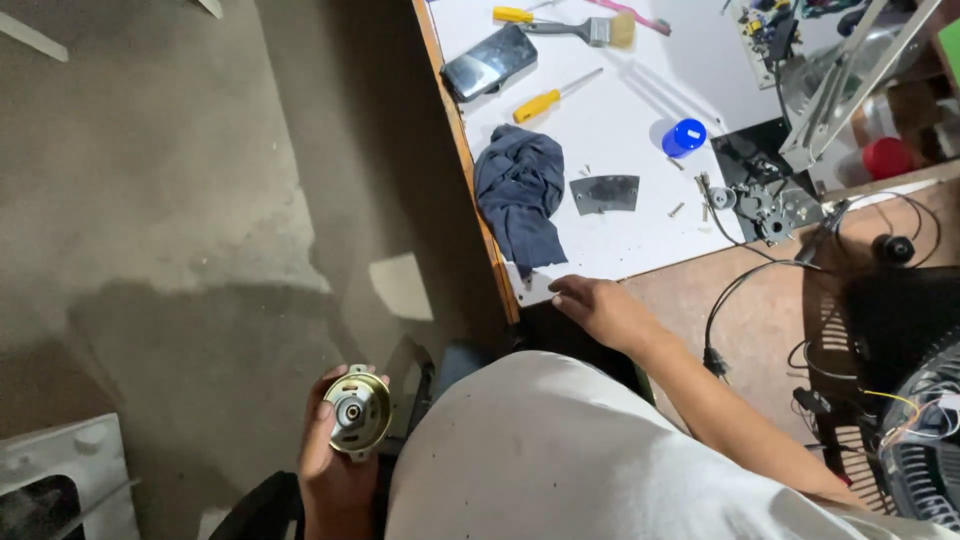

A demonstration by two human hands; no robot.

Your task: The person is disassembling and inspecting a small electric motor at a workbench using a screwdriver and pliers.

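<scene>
My left hand is low at the bottom left, off the table, gripping a small round brass-coloured fan motor with its shaft end facing up. My right hand rests at the near edge of the white table top, fingers bent and holding nothing, just below a crumpled dark blue cloth. A dark curved metal plate and a few loose screws lie on the white surface beyond that hand.
On the table: a yellow-handled screwdriver, a phone, a paintbrush, a blue cap, metal fan parts. Black cables and a fan grille are at right. Bare concrete floor on the left.
</scene>
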